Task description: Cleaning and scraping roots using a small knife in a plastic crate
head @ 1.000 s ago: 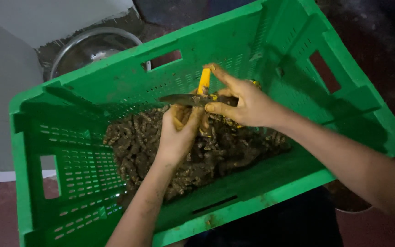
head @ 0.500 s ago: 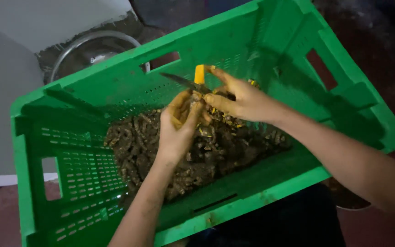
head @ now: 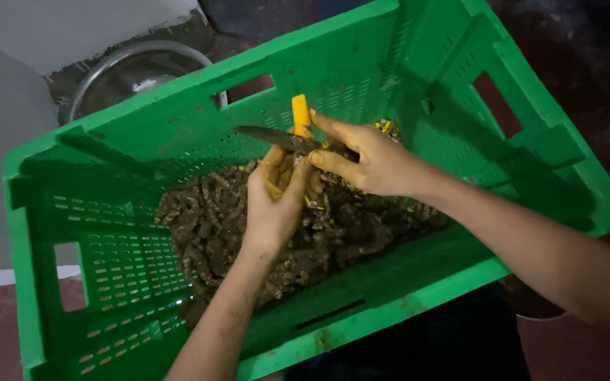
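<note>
A big green plastic crate [head: 135, 141] fills the head view, tilted toward me. A heap of brown, muddy root pieces [head: 213, 219] lies in its bottom. My left hand [head: 273, 197] is raised over the heap, curled around one yellow-stained root piece. My right hand [head: 368, 159] grips a knife with a dark blade and yellow handle [head: 299, 116]. The blade points left and rests against the piece in my left hand. Both hands touch each other above the heap.
A round metal bowl [head: 135, 70] stands behind the crate at the upper left, beside a pale grey wall. Reddish floor shows at the lower left and right. Something dark lies under the crate's near edge.
Both hands stay together over the heap. The knife blade has shifted a little against the held piece, and the yellow handle now stands more upright.
</note>
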